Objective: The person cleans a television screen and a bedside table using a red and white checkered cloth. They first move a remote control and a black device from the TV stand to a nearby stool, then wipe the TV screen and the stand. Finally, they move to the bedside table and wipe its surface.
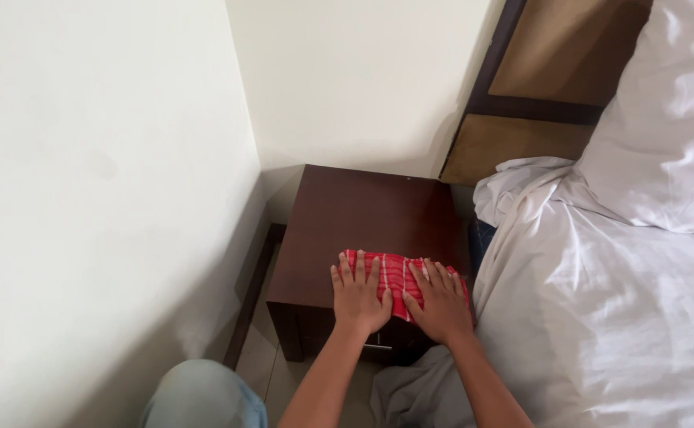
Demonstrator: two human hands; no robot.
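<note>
A red cloth with thin white stripes (pixel 398 273) lies on the near edge of a dark brown bedside table (pixel 363 214). My left hand (pixel 359 295) lies flat on the cloth's left part, fingers spread. My right hand (pixel 440 299) presses flat on its right part, fingers also apart. Both palms rest on the cloth and cover its near half; neither hand grips it.
The table stands in a corner between cream walls (pixel 109 174). A bed with rumpled white sheets (pixel 616 317) and a white pillow (pixel 672 127) fills the right side, against a brown headboard (pixel 537 87). My knee in light jeans (pixel 204 396) shows at the bottom.
</note>
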